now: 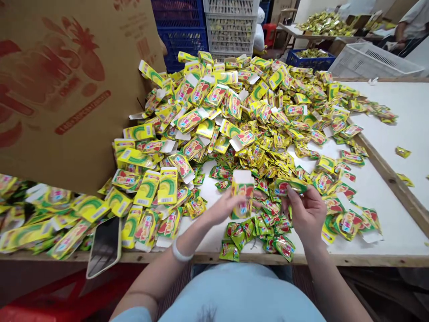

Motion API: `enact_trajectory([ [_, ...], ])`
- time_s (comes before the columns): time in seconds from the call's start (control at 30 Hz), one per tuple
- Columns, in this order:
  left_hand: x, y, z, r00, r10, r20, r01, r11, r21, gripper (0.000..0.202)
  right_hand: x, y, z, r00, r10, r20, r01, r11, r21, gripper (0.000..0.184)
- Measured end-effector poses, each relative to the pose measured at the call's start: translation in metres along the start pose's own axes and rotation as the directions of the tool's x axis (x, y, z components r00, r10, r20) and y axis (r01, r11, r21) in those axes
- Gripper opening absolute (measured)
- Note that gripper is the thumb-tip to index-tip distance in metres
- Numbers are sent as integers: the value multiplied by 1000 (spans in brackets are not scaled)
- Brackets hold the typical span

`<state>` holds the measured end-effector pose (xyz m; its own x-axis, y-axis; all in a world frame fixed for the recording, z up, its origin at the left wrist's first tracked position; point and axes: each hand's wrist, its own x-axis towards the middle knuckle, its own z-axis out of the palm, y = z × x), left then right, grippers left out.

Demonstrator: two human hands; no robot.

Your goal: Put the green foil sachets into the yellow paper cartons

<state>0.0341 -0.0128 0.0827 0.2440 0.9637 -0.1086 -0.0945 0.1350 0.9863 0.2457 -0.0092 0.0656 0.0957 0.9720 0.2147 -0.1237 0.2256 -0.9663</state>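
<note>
Where the left edge starts, a big brown carton point(77, 103) with red fruit print stands over a spread of yellow-green boxes point(147, 188). Phone point(105, 241) next, dark screen up, lying at the front edge of the table and sticking out past it. Behind the pile I get stacked blue crates point(182, 42), then white crates point(231, 36).

Left hand point(223, 208), white band point(182, 251) on the wrist: fingers closed around a small box point(243, 192), gripping it from its left side. Box is just ahead of that palm, white flap at the top end; motion blur, so from my end I can't tell exactly how each finger sits. Directly below it, near the table edge, loose green packets point(261, 228) lie between the two forearms.

Right hand point(308, 217): thumb and fingers pinching one packet point(293, 185), held crosswise to the right of the small box, near it but apart.

Further right, more boxes and packets point(348, 219) on the white tabletop, then a wooden strip point(389, 179) with a few stray packets point(402, 152) beyond. Far right back: tilted white crate point(375, 60) and another person's arm point(400, 33).
</note>
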Motion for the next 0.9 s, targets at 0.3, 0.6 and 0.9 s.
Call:
enact_trajectory([
  [0.3,-33,-24,14,996,-63,71,73,986,-152,53,8,-17,30,822,-272,500,481,802,-354,11],
  [0.6,-39,-25,9,964,-81,251,49,990,133,72,18,-54,11,557,160,815,538,677,-501,16],
  [0.9,-54,-29,12,917,-225,330,145,957,251,92,-3,-41,-6,478,166,862,399,834,-382,34],
])
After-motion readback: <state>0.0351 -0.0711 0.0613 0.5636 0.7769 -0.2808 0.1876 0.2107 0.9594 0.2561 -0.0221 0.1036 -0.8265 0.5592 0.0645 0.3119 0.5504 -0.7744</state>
